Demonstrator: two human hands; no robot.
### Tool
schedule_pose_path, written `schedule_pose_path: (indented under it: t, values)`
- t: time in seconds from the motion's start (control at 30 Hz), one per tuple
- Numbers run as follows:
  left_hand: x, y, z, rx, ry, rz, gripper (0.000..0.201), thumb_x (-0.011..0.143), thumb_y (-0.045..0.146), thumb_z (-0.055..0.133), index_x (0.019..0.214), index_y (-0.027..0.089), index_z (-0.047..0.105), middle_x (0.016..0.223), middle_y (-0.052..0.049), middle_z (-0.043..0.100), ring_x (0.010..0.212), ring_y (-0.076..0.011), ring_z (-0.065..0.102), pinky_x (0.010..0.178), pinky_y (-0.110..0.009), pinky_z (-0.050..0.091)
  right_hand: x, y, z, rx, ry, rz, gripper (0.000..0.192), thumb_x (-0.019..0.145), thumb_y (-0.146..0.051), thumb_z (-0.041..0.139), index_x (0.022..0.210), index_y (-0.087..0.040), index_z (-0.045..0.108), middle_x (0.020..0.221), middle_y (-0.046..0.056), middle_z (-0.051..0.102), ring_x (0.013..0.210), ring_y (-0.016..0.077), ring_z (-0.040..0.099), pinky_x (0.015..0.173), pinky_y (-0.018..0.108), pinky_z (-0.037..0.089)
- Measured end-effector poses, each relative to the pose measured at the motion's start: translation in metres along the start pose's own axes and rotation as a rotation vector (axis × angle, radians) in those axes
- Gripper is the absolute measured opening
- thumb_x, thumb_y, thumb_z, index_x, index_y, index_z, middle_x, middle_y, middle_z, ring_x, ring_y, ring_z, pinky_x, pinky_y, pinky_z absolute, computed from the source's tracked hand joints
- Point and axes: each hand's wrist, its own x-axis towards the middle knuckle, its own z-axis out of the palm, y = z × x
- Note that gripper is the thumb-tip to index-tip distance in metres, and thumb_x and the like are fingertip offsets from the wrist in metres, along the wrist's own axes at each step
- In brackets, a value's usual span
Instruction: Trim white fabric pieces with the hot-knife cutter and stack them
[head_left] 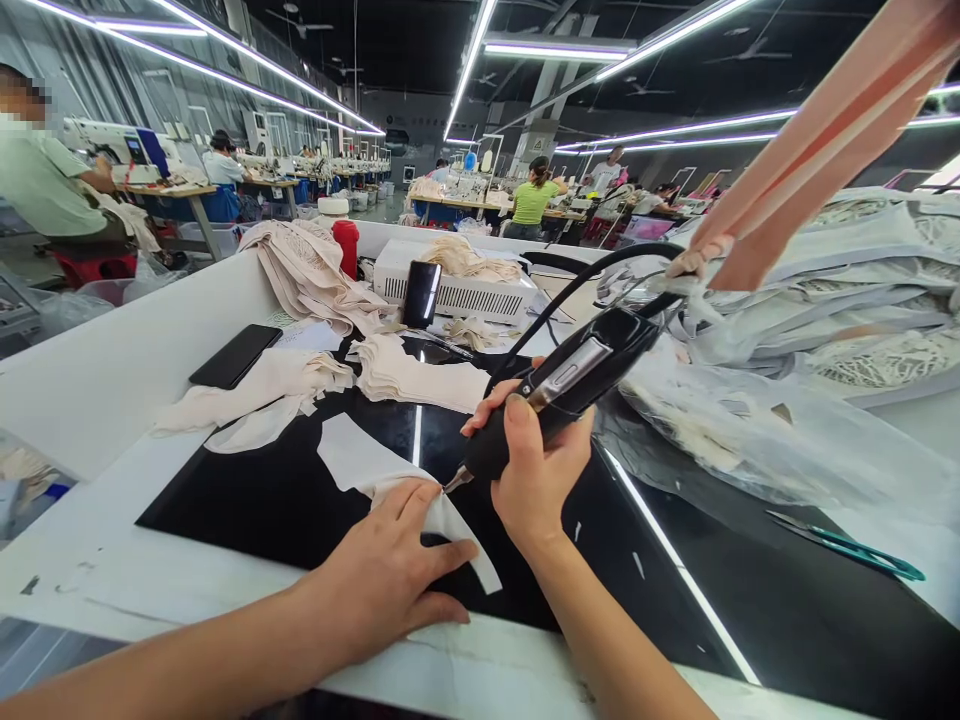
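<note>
My right hand [541, 465] is wrapped round a thick black handheld cutting tool [592, 365] with a silver lever on its side. Its narrow metal tip points down and left, touching the edge of a cream fabric piece [352, 455] or just beside it. My left hand [405, 555] lies across that piece with fingers stretched out, pressing it against a glossy black sheet [247, 505]. Part of the fabric is hidden under the fingers. One narrow end of it shows to the right of my left hand.
A pink cloth strap [817, 150] and a black cable [570, 290] run to the tool. Stacked cream pieces [416, 375], phones [236, 357] [421, 294] and a white vented box [480, 295] stand behind. Teal-handled scissors [855, 545] lie right, below bagged garments [825, 420]. Co-workers sit farther off.
</note>
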Motion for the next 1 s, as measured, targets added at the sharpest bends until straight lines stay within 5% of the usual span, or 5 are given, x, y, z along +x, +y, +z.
schedule_pose_path:
  t: [0.13, 0.27, 0.43, 0.77, 1.0]
  values:
    - [-0.001, 0.001, -0.007, -0.002, -0.016, 0.016, 0.059, 0.101, 0.06, 0.074, 0.148, 0.026, 0.069, 0.156, -0.025, 0.055, 0.148, -0.0462, 0.055, 0.112, -0.064, 0.058, 0.0, 0.002, -0.001, -0.012, 0.003, 0.003, 0.028, 0.088, -0.033, 0.083, 0.101, -0.027, 0.059, 0.076, -0.008, 0.071, 0.054, 0.0111, 0.064, 0.051, 0.024, 0.06]
    - [-0.003, -0.008, -0.022, -0.034, -0.009, 0.042, 0.039, 0.115, 0.029, 0.057, 0.152, 0.019, 0.062, 0.152, -0.019, 0.064, 0.143, -0.0319, 0.063, 0.117, -0.049, 0.058, 0.004, 0.001, -0.002, -0.025, -0.004, 0.009, 0.032, 0.085, -0.037, 0.085, 0.1, -0.027, 0.058, 0.073, -0.009, 0.07, 0.051, 0.0109, 0.063, 0.05, 0.024, 0.06]
    - [-0.009, -0.034, -0.034, -0.012, -0.044, 0.033, 0.055, 0.09, -0.013, 0.043, 0.129, 0.014, 0.072, 0.144, -0.013, 0.072, 0.136, -0.0231, 0.067, 0.119, -0.038, 0.056, 0.007, -0.016, -0.004, -0.012, 0.012, 0.021, 0.03, 0.085, -0.036, 0.086, 0.097, -0.027, 0.059, 0.072, -0.008, 0.07, 0.052, 0.0118, 0.063, 0.05, 0.025, 0.059]
    - [0.008, 0.004, -0.051, 0.117, -0.377, -0.164, 0.049, 0.093, -0.011, 0.051, 0.127, 0.016, 0.074, 0.121, -0.012, 0.071, 0.106, -0.0278, 0.071, 0.095, -0.043, 0.066, -0.02, -0.058, -0.023, 0.038, 0.02, 0.103, 0.043, 0.084, -0.043, 0.092, 0.115, -0.029, 0.067, 0.077, -0.006, 0.069, 0.054, 0.0144, 0.066, 0.047, 0.028, 0.06]
    - [0.007, 0.014, -0.051, 0.124, -0.421, -0.22, 0.049, 0.093, -0.012, 0.049, 0.127, 0.017, 0.07, 0.121, -0.01, 0.067, 0.105, -0.0257, 0.071, 0.092, -0.04, 0.065, -0.03, -0.06, -0.027, 0.025, 0.027, 0.094, 0.045, 0.084, -0.048, 0.091, 0.117, -0.03, 0.066, 0.076, -0.006, 0.069, 0.053, 0.0158, 0.066, 0.046, 0.029, 0.059]
